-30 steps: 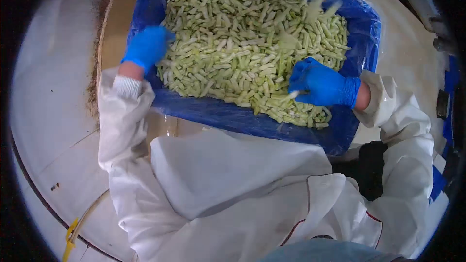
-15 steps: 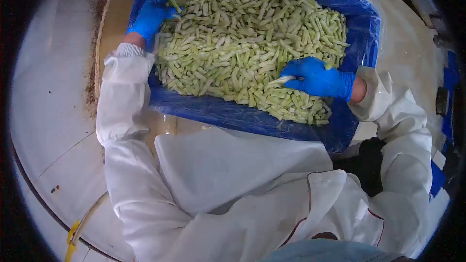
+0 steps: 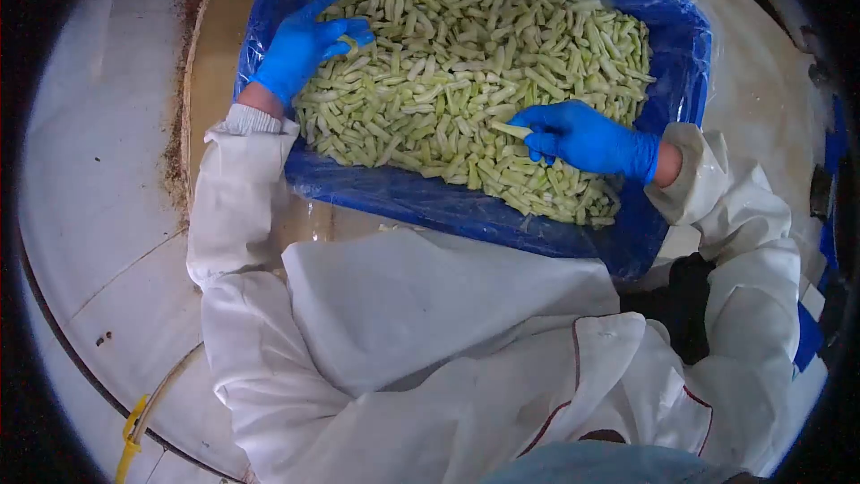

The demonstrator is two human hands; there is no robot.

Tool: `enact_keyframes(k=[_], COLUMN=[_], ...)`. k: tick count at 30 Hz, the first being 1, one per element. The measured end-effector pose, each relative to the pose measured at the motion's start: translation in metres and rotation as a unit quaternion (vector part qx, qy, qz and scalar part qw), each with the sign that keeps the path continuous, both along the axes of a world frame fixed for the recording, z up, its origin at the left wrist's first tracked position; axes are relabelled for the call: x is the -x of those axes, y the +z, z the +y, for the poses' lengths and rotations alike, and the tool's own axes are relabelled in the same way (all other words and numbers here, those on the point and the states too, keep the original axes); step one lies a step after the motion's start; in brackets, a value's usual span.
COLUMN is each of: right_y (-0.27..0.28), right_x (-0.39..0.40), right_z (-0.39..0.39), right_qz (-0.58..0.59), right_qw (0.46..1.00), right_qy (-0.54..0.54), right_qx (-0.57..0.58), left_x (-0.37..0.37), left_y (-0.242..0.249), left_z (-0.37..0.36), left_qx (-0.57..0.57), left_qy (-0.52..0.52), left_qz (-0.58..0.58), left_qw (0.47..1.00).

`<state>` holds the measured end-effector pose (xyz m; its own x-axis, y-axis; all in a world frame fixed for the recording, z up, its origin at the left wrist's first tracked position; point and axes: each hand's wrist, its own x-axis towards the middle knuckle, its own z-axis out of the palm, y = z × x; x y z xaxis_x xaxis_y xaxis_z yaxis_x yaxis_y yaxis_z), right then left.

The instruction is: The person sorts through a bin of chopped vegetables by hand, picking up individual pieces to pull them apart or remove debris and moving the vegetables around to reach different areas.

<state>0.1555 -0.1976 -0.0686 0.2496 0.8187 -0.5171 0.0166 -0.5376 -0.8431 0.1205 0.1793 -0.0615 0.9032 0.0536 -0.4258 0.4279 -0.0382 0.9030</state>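
Observation:
A blue crate [image 3: 430,208] lined with clear film holds a heap of pale green cut vegetable strips [image 3: 439,63]. My left hand [image 3: 303,47], in a blue glove, is over the heap's left side. Its index finger stretches out, while the thumb and another finger close around a small strip [image 3: 349,44] that is partly hidden. At the right front of the heap, my gloved right hand [image 3: 587,139] pinches a pale strip [image 3: 511,129] between thumb and finger. Its other fingers curl under, just above the strips.
The crate rests on a light brown surface [image 3: 743,81]. White floor or panel sections [image 3: 107,161] lie to the left, with a yellow tie [image 3: 133,439] at lower left. My white apron [image 3: 430,305] is close to the crate's near wall.
My left hand has moved right and slightly down, its index finger now extended. My right hand has shifted slightly left, and the strip in it points left. The view has shifted a little.

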Motion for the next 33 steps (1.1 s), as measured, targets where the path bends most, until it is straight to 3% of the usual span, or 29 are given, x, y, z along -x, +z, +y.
enact_keyframes(k=[4, 7, 10, 13, 16, 19, 22, 23, 26, 28, 29, 31, 33], right_y=[-0.001, -0.021, -0.013, 0.0, -0.014, -0.017, -0.021, -0.02, -0.011, -0.007, -0.009, -0.014, -0.01], right_x=[0.001, 0.004, 0.005, 0.007, 0.006, 0.008, 0.016, 0.02, 0.026, 0.023, 0.022, 0.018, 0.017], right_z=[0.004, 0.006, 0.031, 0.062, 0.074, 0.067, 0.057, 0.056, 0.058, 0.057, 0.055, 0.052, 0.049], right_qz=[0.001, -0.288, -0.315, -0.18, -0.183, -0.267, -0.338, -0.302, -0.171, -0.056, 0.035, 0.214, 0.393], right_qw=[0.999, 0.944, 0.931, 0.966, 0.962, 0.948, 0.927, 0.941, 0.978, 0.995, 0.99, 0.946, 0.869], right_qy=[0.025, 0.05, -0.064, -0.149, -0.153, -0.116, -0.081, -0.064, -0.031, -0.037, -0.078, -0.161, -0.179], right_qx=[0.038, -0.155, -0.174, -0.111, -0.135, -0.133, -0.139, -0.137, -0.114, -0.074, -0.112, -0.185, -0.243], left_x=[0.002, 0.006, 0.01, 0.009, 0.013, 0.031, 0.05, 0.055, 0.069, 0.071, 0.071, 0.068, 0.063], left_y=[-0.002, 0.004, 0.012, 0.005, -0.003, -0.019, -0.003, 0.007, -0.007, -0.001, 0.005, 0.024, 0.041], left_z=[-0.012, -0.032, -0.055, -0.079, -0.097, -0.102, -0.119, -0.127, -0.134, -0.137, -0.137, -0.137, -0.138], left_qx=[-0.024, -0.041, -0.147, -0.186, -0.219, -0.29, -0.252, -0.21, -0.334, -0.341, -0.344, -0.207, -0.112], left_qy=[0.032, 0.053, -0.045, -0.081, -0.133, -0.253, -0.287, -0.273, -0.268, -0.235, -0.218, -0.143, -0.108], left_qz=[0.002, -0.009, -0.085, -0.085, -0.114, -0.142, -0.011, 0.062, -0.158, -0.206, -0.229, -0.138, -0.072], left_qw=[0.999, 0.998, 0.984, 0.976, 0.96, 0.912, 0.924, 0.937, 0.89, 0.887, 0.884, 0.958, 0.985])
